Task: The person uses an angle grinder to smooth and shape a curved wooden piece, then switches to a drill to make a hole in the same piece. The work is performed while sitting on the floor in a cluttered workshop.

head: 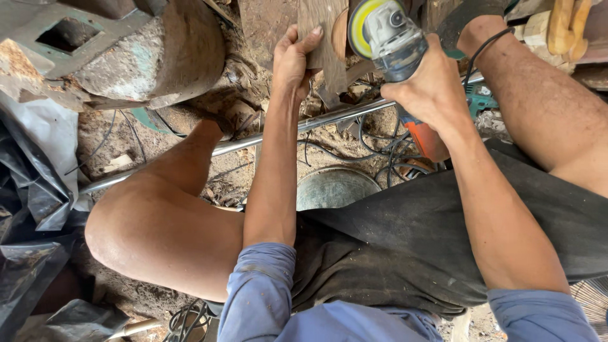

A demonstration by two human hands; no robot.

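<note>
The fingers of the left hand [292, 60] wrap the left edge of a thin wooden board [323, 38], thumb on the near face, holding it upright so its flat side faces the tool. That grip looks meant to steady the board against the push of the disc while keeping the fingertips off to the side, clear of it. The right hand [430, 88] is closed tight around the grey body of an angle grinder [389, 38], fingers curled under and thumb over, the tool's orange rear end [425, 140] pointing back toward the lap. Its disc [358, 25], rimmed in yellow-green, stands on edge just beside or against the board's right side; I cannot tell if they touch.

The board is a dull grey-brown, rough and weathered, narrow and taller than wide, sitting at the top middle of the view above the dirt floor [152, 136]. Under both forearms a shiny metal pipe [253, 140] runs slantwise across the floor. Black cables [380, 149] loop below the grinder, and a round metal bowl [334, 188] sits by the knees. A rusty metal block [114, 50] fills the upper left corner.
</note>
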